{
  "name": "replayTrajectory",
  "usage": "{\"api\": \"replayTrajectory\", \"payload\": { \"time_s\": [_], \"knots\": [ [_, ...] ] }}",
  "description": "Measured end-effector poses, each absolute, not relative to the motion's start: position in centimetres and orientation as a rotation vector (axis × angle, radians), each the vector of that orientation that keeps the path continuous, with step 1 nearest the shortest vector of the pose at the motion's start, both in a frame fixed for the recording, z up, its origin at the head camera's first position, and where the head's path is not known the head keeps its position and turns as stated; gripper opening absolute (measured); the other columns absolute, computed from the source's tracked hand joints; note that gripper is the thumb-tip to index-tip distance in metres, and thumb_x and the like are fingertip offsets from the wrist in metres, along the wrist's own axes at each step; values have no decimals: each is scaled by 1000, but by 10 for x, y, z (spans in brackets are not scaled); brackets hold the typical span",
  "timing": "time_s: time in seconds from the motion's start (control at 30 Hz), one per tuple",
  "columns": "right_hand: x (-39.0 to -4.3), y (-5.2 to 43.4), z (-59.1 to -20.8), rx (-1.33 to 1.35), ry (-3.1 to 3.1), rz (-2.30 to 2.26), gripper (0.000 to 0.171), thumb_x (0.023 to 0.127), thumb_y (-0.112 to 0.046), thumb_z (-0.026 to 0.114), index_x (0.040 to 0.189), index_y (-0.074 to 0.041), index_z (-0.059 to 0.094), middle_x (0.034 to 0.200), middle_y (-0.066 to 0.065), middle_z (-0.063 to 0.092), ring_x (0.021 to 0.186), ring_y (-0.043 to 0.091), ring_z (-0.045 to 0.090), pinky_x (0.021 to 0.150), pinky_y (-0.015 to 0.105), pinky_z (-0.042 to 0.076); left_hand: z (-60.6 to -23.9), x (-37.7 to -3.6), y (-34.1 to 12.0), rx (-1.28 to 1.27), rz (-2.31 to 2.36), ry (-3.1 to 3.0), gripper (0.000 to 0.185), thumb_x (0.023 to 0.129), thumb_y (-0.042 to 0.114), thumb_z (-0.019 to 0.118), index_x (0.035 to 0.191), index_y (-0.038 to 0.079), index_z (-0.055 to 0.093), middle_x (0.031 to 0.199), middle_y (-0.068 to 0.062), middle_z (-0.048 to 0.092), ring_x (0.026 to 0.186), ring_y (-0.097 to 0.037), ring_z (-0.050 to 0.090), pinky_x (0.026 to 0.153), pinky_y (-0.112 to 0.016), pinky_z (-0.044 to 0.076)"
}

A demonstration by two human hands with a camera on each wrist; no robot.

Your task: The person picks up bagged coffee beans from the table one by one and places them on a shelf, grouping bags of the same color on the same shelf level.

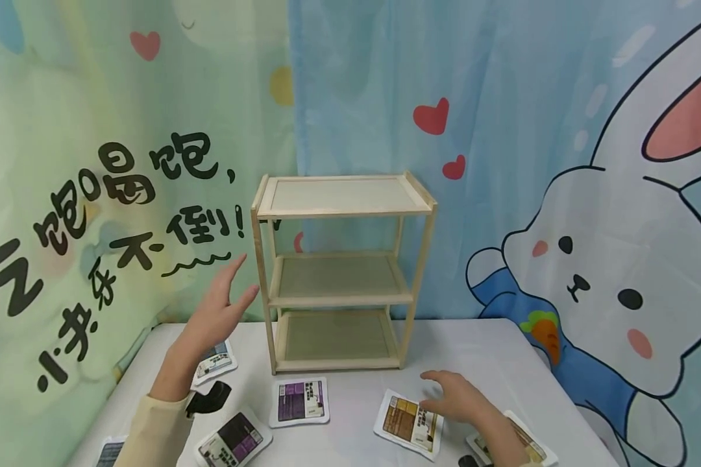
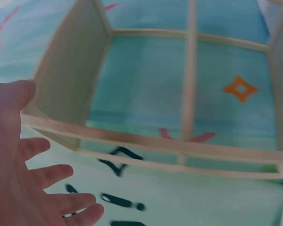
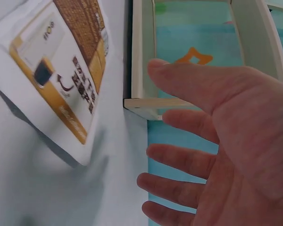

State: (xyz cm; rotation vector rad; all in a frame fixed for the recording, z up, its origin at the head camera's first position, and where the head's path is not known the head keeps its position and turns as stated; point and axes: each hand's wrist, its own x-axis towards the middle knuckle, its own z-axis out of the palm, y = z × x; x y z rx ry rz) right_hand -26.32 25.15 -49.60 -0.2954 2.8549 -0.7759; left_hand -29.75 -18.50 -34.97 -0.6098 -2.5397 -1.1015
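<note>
Wooden rack (image 1: 341,275), three tiers, stands upright at mid-bench, all shelves bare. Left hand (image 1: 219,311) raised just beside its left post, fingers spread wide, holding nothing. Right hand (image 1: 452,395) hovers low over a brown-labelled pouch (image 1: 409,423), fingers relaxed, nothing gripped. Purple-labelled pouch (image 1: 300,401) lies just before the rack; others lie flat about the white bench (image 1: 485,350). Judgement: nothing shelved yet, every pouch left to place.

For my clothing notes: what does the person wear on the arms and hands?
Both hands are bare, without gloves. The left arm has a cream long sleeve, with a black strap beside the cuff. The left hand shows a thin ring. The right hand has no visible sleeve.
</note>
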Motion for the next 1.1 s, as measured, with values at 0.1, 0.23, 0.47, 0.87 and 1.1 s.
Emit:
{"api": "replayTrajectory", "payload": {
  "time_s": [0.1, 0.23, 0.47, 0.87, 1.1],
  "knots": [
    [-262, 252, -498, -279, 2828, -814, 54, 80, -23, 80, 126, -1, 61, 126, 18, 59, 120, 42, 50, 96, 55, 39, -333, -302, -179, -618, -1107, -2494, 65, 103, 37, 47, 155, 10, 19, 157, -16, 21, 144, -34, 16, 110, -58, 18],
    [-261, 250, -503, -261, 2794, -841, 55, 81, -24, 80, 126, 0, 61, 127, 17, 59, 120, 41, 50, 96, 55, 39, -313, -308, -174, -612, -1066, -2429, 64, 102, 32, 50, 155, 9, 22, 156, -17, 25, 142, -34, 20, 109, -57, 21],
    [-267, 248, -512, -302, 2777, -862, 54, 80, -24, 80, 125, 1, 61, 124, 17, 60, 116, 40, 53, 95, 55, 40, -273, -319, -169, -585, -1012, -2391, 65, 101, 37, 49, 154, 7, 24, 155, -18, 26, 142, -33, 22, 109, -56, 22],
    [-265, 248, -520, -273, 2726, -878, 55, 79, -28, 81, 124, -1, 62, 123, 16, 61, 116, 41, 53, 95, 57, 40, -246, -349, -154, -508, -1262, -2367, 61, 101, 38, 48, 152, 9, 31, 153, -17, 31, 140, -35, 28, 109, -52, 26],
    [-261, 246, -520, -299, 2692, -947, 59, 74, -28, 84, 124, -3, 63, 124, 15, 60, 118, 42, 51, 96, 58, 38, -246, -361, -146, -463, -1362, -2320, 57, 101, 35, 50, 149, 8, 37, 152, -16, 34, 137, -40, 31, 107, -52, 30]
  ]
}}
